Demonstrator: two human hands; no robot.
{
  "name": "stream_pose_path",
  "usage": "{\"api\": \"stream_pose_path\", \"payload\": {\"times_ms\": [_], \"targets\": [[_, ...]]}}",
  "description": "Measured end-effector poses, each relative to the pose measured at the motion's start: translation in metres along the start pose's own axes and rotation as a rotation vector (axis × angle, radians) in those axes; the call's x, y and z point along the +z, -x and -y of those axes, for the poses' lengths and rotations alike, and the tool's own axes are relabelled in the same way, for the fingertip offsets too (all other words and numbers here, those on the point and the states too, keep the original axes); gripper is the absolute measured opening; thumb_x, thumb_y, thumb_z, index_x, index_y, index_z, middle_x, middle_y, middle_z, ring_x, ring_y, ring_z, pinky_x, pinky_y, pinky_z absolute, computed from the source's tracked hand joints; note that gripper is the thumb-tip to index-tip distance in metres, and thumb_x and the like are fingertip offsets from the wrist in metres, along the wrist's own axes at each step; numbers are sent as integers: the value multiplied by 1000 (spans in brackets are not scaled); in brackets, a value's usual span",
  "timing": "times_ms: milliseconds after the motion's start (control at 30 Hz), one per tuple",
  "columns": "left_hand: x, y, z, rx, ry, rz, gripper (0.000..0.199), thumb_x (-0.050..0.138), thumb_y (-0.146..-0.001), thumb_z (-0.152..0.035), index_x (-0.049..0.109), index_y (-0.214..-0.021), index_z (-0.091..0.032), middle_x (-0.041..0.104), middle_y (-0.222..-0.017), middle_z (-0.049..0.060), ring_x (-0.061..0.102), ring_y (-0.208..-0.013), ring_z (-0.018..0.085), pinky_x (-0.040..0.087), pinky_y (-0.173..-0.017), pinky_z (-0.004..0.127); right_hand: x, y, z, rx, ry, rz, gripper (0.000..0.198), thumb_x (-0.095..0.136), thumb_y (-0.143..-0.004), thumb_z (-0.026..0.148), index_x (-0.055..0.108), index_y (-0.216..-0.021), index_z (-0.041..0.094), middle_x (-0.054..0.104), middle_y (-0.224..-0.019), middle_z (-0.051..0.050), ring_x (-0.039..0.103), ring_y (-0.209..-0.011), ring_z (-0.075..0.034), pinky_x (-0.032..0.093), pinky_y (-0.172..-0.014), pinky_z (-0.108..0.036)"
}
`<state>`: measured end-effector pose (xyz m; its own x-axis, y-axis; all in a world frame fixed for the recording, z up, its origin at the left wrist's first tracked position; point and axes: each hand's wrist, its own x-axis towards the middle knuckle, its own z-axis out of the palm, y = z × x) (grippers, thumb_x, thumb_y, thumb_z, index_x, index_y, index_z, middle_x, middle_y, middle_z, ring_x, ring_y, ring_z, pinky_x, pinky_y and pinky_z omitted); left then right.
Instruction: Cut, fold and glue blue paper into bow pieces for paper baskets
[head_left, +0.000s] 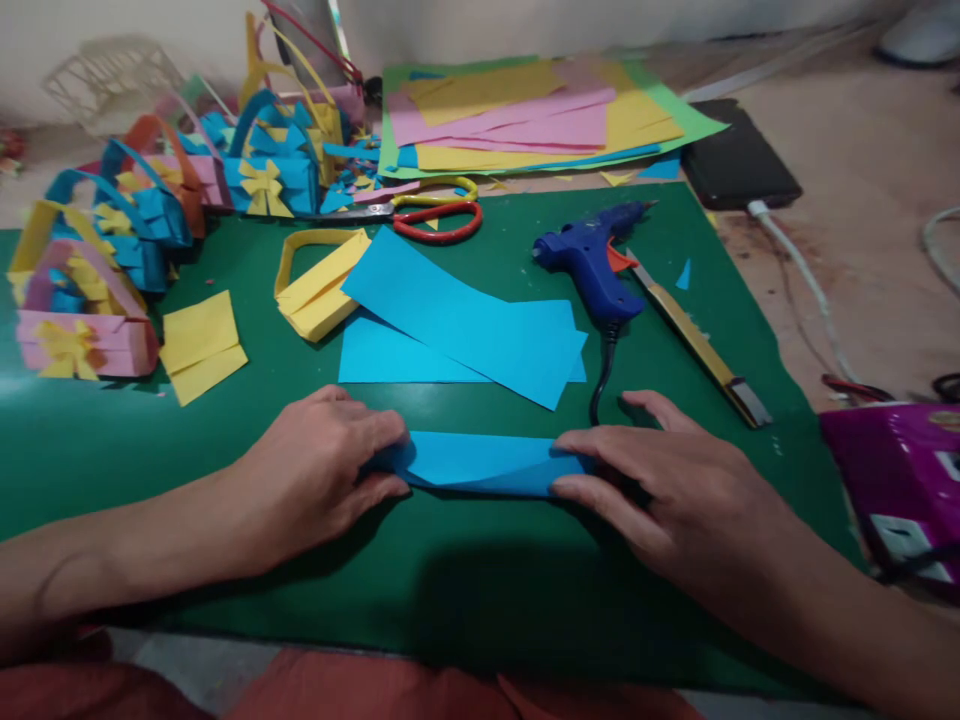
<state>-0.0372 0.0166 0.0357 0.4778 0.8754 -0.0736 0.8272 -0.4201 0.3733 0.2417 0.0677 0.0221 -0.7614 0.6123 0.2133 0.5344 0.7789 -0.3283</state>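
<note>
As fingers (384,432) pinch, paper (480,457) lies between.

Fingers (384,432) pinching blue paper (484,458), green surface (337,600)

The left hand (330,465) and right hand (667,480) face each other, thumb (386,487) and fingers (386,428) pinched; forearms (165,525) slant inward.

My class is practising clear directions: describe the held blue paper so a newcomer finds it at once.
On the green mat, look near the front, between the left hand and right hand. Both hold the ends of a narrow blue strip. Unlike the flat blue sheets beyond, it is folded lengthwise.
</note>
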Motion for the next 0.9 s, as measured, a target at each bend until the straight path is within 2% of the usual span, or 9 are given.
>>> {"api": "stream_pose_path", "payload": {"times_ms": [100, 167, 233, 300, 433, 600, 700, 800, 900], "targets": [[2, 1, -9, 108, -170, -80, 13, 52, -86, -22, 60, -78, -16, 62, -64, 2, 56, -59, 17, 42, -64, 33, 1, -2, 2, -40, 33, -26, 20, 45, -92, 29, 60, -83, 19, 68, -68, 0, 61, -58, -16, 38, -86, -46], [6, 5, -19, 214, -348, -215, 22, 44, -87, -14, 60, -72, -14, 62, -60, 4, 56, -54, 18, 41, -59, 34, 1, -3, 6, -72, 114, -44, 26, 42, -93, 26, 58, -74, 20, 63, -60, 1, 57, -54, -16, 37, -87, -46], [12, 9, -29, 324, -473, -338, 26, 38, -87, -11, 64, -81, -8, 67, -71, 12, 61, -61, 23, 43, -58, 37, 1, -2, 10, -103, 214, -47, 29, 41, -92, 19, 56, -68, 20, 60, -58, 1, 54, -54, -15, 35, -90, -47], [19, 12, -36, 373, -519, -377, 30, 36, -86, -11, 64, -92, -3, 70, -81, 17, 65, -69, 27, 45, -59, 38, 1, 0, 12, -136, 271, -42, 30, 39, -89, 9, 56, -67, 19, 61, -62, -1, 54, -57, -15, 32, -94, -49], [24, 13, -38, 360, -564, -385, 31, 37, -86, -13, 65, -94, -3, 71, -88, 18, 67, -74, 30, 50, -60, 38, 2, 5, 11, -171, 229, -36, 31, 34, -86, 3, 56, -69, 18, 61, -66, -2, 55, -59, -15, 30, -96, -49], [12, 9, -30, 338, -498, -290, 28, 39, -88, -11, 66, -84, -8, 71, -90, 16, 67, -73, 27, 52, -53, 33, 3, 3, 7, -152, 148, -30, 26, 40, -86, 6, 59, -73, 18, 63, -72, -3, 55, -62, -15, 31, -95, -49], [8, 6, -24, 346, -512, -294, 27, 40, -89, -11, 66, -84, -8, 71, -88, 16, 67, -74, 27, 54, -58, 35, 2, -1, 6, -149, 67, -45, 23, 42, -86, 7, 58, -74, 18, 63, -73, -3, 55, -64, -14, 32, -95, -46], [10, 4, -20, 351, -606, -351, 23, 44, -88, -12, 66, -87, -5, 70, -91, 18, 66, -81, 31, 55, -67, 41, 0, 1, 9, -241, 21, -78, 21, 41, -87, 9, 58, -78, 18, 65, -77, -2, 57, -72, -14, 28, -100, -46], [15, 5, -24, 362, -561, -393, 28, 39, -90, -14, 63, -98, -4, 68, -99, 18, 64, -90, 34, 52, -72, 45, 2, 7, 17, -356, -2, -110, 26, 35, -89, 12, 58, -83, 19, 64, -75, -2, 57, -76, -15, 24, -105, -46]]}}
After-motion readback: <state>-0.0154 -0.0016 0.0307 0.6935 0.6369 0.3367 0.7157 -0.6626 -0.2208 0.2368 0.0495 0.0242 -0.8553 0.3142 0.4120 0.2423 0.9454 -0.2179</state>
